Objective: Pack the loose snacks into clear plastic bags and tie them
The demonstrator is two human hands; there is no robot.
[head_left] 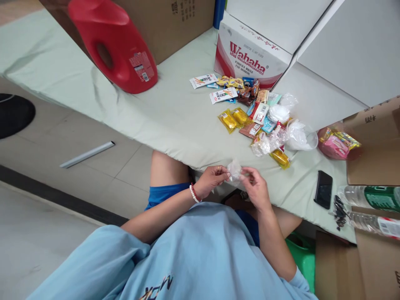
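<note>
Plastic film (pixel 234 170): was translucent, thin, crumpled | was held at the counter's (pixel 187 133) near edge | left fingers (pixel 221 176), right fingers (pixel 250 171): pinched it from either side | cloth (pixel 125 108): was pale, softly wrinkled | jug (pixel 125 41): was red, rounded

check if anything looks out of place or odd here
A pale tube lies loose on the floor to the person's left, apart from the things on the table; it looks dropped or left behind.

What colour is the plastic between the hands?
The plastic is colourless to whitish, translucent; it shows in the head view.
</note>
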